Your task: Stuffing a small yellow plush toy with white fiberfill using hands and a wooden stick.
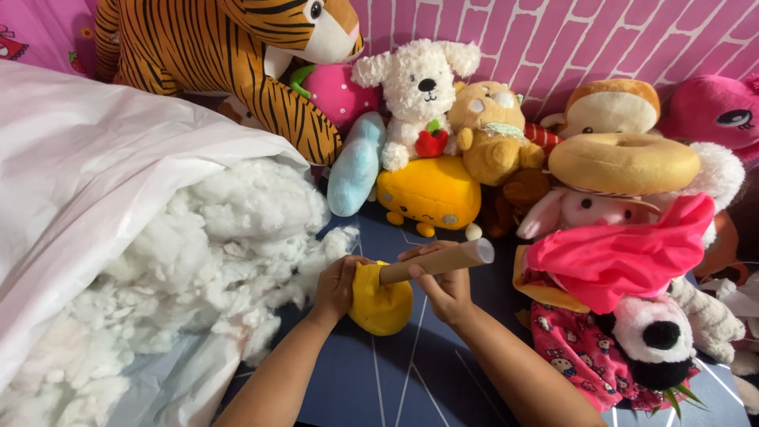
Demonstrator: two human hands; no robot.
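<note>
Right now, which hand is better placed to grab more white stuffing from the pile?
Left, probably. The left hand grips the yellow plush piece right beside the stuffing spilling from the white bag. The right hand holds the cardboard tube on the far side.

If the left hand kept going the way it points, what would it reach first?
The left hand points up and slightly right; past the yellow piece it already grips, it would probably meet the white stuffing edge, though depth is unclear.
</note>
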